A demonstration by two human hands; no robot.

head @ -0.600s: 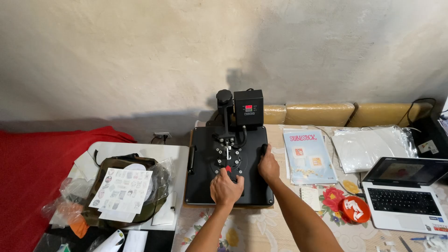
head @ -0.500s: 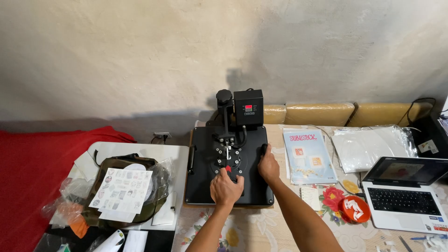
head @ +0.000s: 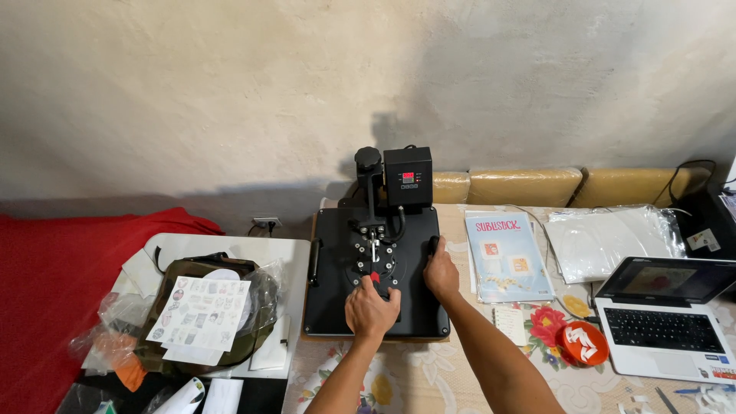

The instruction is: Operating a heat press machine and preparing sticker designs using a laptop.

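There is one camera, and it sits on the person's head. It looks forward and down, from above the bench (head: 460, 383) toward the pale wall (head: 230, 100) behind it. The wall fills the whole top half of the picture. The black press machine (head: 376, 268) lies in the middle, close below the camera, and we see its flat top from above. Both arms come in from the bottom edge, so the camera is just behind and over them. The red cloth (head: 54, 284) is at the far left edge and the laptop (head: 667, 307) at the far right edge.
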